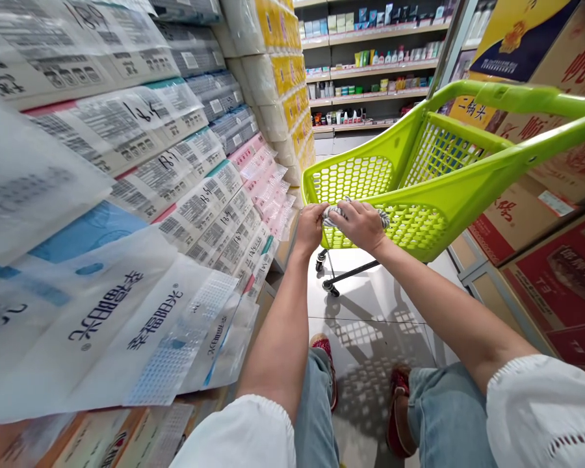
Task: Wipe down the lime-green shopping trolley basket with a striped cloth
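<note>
My left hand [311, 227] and my right hand [361, 225] are close together in front of the green shopping cart [419, 221]. Both are closed around a bunched grey-and-white striped cloth [385, 219]. One end of it sticks out past my right fingers, and more shows between the hands. The fingers cover the rest. Behind the hands is the cart's perforated side and front. Whether the cloth touches the cart I cannot tell.
Stacked plastic-wrapped packs [170, 162] line the left, with yellow-and-white packs [285, 78] beyond. Cardboard boxes [560, 260] stand on the right. At the back are shelves [370, 65] of bottles and small boxes. My feet are on the tiled floor [365, 370].
</note>
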### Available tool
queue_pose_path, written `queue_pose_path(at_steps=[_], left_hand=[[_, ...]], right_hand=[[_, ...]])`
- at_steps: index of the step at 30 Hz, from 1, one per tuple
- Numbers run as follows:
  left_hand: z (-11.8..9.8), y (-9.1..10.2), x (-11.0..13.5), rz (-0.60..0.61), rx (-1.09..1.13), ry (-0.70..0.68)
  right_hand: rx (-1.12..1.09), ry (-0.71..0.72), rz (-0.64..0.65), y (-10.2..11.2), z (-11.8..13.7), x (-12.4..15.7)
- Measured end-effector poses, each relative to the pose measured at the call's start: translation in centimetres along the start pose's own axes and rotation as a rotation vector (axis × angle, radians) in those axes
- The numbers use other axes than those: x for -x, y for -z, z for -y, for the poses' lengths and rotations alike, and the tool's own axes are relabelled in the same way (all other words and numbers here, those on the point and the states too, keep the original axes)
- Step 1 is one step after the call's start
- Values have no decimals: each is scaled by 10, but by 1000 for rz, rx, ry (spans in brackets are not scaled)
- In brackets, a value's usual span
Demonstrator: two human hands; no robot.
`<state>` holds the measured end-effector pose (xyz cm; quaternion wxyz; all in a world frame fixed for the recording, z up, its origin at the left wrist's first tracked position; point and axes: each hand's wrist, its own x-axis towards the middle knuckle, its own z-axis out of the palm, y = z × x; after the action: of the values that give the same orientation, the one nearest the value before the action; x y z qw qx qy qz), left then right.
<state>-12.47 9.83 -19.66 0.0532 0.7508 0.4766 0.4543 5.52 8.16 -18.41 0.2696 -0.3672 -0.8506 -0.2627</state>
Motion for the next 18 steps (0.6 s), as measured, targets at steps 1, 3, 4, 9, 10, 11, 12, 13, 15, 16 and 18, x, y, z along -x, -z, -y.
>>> queue_pose_path(at_steps=[1,3,4,9,10,11,12,13,15,16,18], left_hand=[[1,0,0,0,4,-6],[2,0,0,-5,10,-13],[3,-1,0,-11,12,-13],[1,-4,-2,-20,-6,-2],[1,-4,-2,-16,-15,3],[0,-4,-2,-8,-25,7],[-1,-3,-2,0,-34,9],[-2,-3,-1,9,-43,7],[-3,-1,0,22,-52,-9],[-3,-1,0,24,-53,-19],[-3,0,1,26,-60,-35]], right_hand=[[7,-5,-3,0,0,-1],[16,12,12,-7,2,3],[15,30,30,-12,4,8],[-9,114,198,-39,17,39],[-14,122,236,-42,19,44],[-21,131,273,-43,20,48],[-30,142,305,-44,21,50],[-38,153,328,-43,21,51],[-45,166,325,-36,18,47],[-41,159,296,-30,14,41],[-22,110,197,-16,6,26]])
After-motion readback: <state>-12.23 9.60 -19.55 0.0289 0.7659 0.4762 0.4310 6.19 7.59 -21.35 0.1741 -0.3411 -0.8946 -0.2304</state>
